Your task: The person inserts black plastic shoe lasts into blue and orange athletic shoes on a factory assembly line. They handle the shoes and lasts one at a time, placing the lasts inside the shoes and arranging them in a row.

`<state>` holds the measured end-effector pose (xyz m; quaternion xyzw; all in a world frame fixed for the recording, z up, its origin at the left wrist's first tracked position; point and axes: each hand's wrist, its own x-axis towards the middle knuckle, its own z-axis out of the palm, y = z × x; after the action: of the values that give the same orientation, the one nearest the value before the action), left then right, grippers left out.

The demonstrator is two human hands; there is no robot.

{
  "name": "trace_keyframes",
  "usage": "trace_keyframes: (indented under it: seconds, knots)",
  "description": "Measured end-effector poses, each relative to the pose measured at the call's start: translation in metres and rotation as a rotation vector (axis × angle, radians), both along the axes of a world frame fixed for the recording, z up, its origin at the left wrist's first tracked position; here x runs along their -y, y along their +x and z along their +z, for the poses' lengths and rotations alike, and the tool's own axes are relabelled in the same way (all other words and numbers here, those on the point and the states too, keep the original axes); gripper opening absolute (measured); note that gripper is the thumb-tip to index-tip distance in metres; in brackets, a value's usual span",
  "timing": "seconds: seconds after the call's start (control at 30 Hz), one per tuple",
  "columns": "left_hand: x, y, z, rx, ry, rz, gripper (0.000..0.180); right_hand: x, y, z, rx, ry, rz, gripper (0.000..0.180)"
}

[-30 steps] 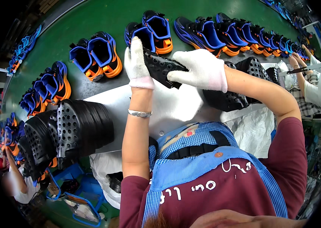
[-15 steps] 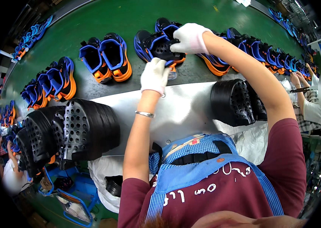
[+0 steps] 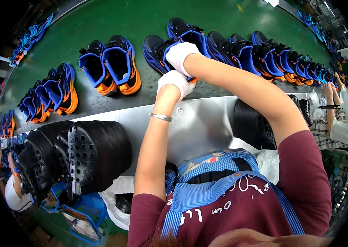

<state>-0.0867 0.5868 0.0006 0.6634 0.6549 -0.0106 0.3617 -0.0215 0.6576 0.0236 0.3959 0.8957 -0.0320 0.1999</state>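
I saw the left hand (image 3: 175, 82) at the heel of a black-and-blue shoe (image 3: 155, 51) on the green table (image 3: 108, 20), the right hand (image 3: 183, 56) over the shoe's opening (how open each was, or what it gripped, I couldn't tell remotely).

It's a shoe factory line we're standing in: matching black, blue and orange trainers (image 3: 246, 57) queue along the green bench (image 3: 120, 18) towards its right end, perforated black pieces (image 3: 106, 150) sit stacked on the metal ledge (image 3: 207, 119) at its near edge, and there's a worker (image 3: 342, 131) stationed by the right end, another (image 3: 15, 197) beyond the left.
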Motion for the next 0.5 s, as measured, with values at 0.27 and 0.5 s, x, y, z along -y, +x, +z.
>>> trace_keyframes:
  seconds: [0.27,0.5]
  knots:
    - [-0.008,0.004,-0.017,-0.012,0.041,0.033,0.041,-0.007,-0.002,-0.007,-0.09,0.038,-0.013,0.023]
    - [-0.003,-0.003,-0.014,0.04,0.038,0.073,0.043,-0.001,0.038,0.05,-0.196,-0.127,-0.023,0.043]
